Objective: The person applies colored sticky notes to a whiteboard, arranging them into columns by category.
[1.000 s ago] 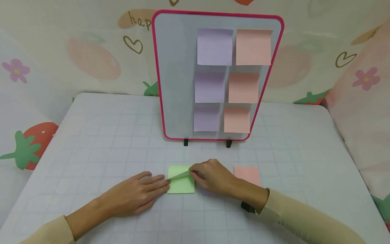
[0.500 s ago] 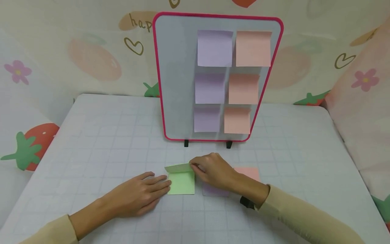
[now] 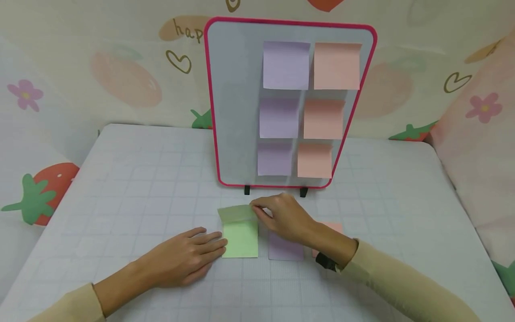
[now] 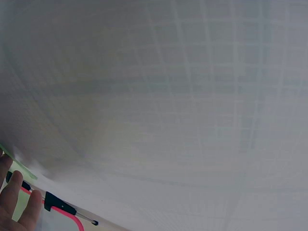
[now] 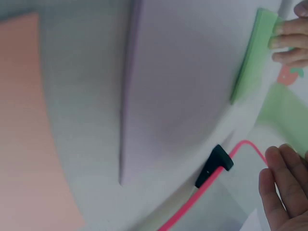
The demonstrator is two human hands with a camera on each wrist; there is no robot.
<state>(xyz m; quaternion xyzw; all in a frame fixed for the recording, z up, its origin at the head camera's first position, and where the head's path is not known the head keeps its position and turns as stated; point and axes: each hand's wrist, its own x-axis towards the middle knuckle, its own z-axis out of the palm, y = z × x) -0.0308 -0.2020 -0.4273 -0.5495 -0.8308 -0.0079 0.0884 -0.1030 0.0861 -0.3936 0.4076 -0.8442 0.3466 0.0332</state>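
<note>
My right hand [image 3: 283,219] pinches the right corner of a green sticky note [image 3: 235,213] between thumb and fingers. The sheet is raised over the far part of the green sticky note pad [image 3: 240,241]; I cannot tell whether it is still attached. My left hand [image 3: 189,255] rests flat on the table, its fingertips at the pad's left edge. In the right wrist view the raised note [image 5: 284,113] hangs apart from the near face of the pad [image 5: 252,53]. Only a few left fingers [image 4: 31,209] show in the left wrist view.
Right of the green pad lie a purple pad [image 3: 285,247] and a pink pad [image 3: 333,228], the pink one partly hidden by my right arm. Behind stands a pink-rimmed whiteboard [image 3: 237,89] bearing a column of purple notes [image 3: 285,66] and one of pink notes [image 3: 337,66].
My right hand has drawn the green note up and away toward the whiteboard, uncovering more of the pad. My left hand has barely moved.
</note>
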